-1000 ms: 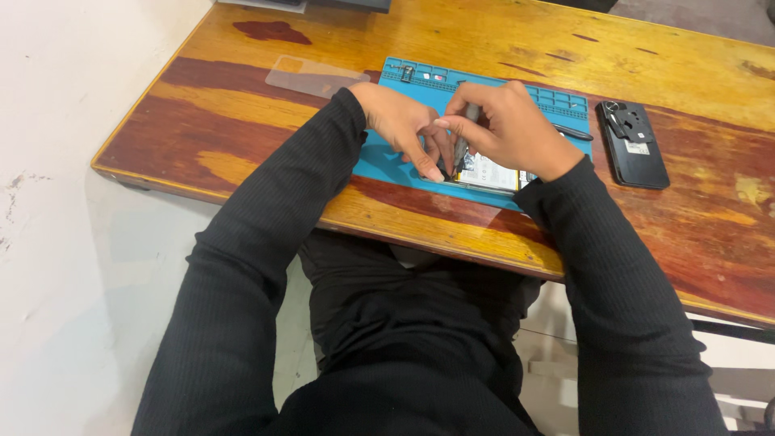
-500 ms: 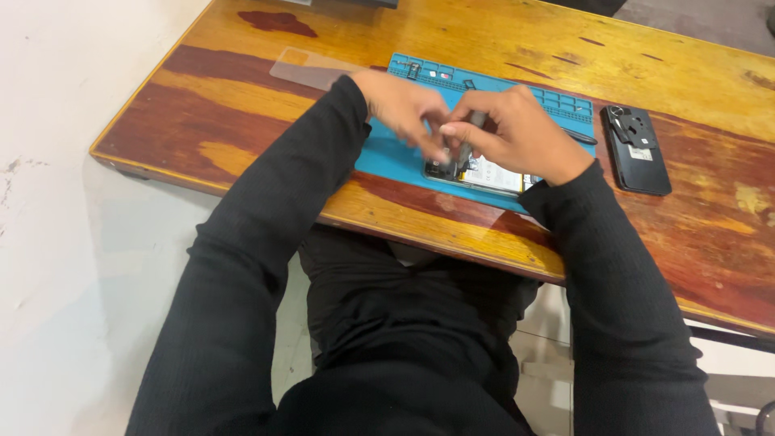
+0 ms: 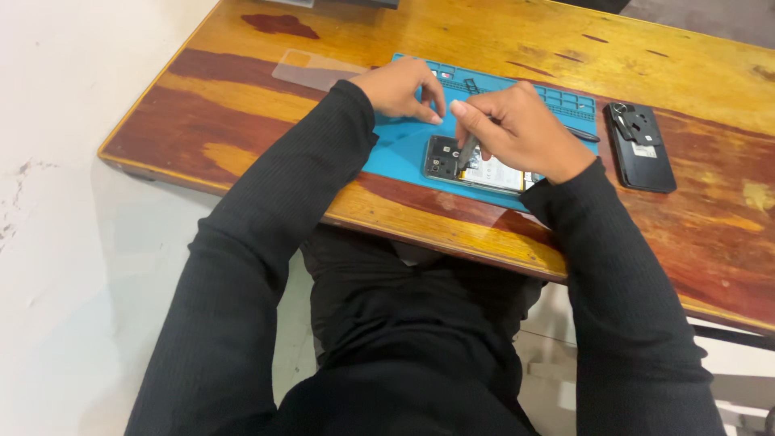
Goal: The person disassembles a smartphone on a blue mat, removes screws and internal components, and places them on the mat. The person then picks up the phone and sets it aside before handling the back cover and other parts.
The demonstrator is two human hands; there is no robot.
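Under right hand [image 3: 525,129], opened phone [image 3: 472,165], tool tip touching

A bench [image 3: 242,97] of glossy wood, streaked golden yellow and deep reddish brown. On it, a bright turquoise-blue work mat [image 3: 400,153]. An opened phone [image 3: 476,165] shows dark grey and white inner parts. A black phone back cover [image 3: 642,149] lies to the side. Both sleeves [image 3: 266,242] are black, finely ribbed knit. The floor [image 3: 73,242] is pale off-white.
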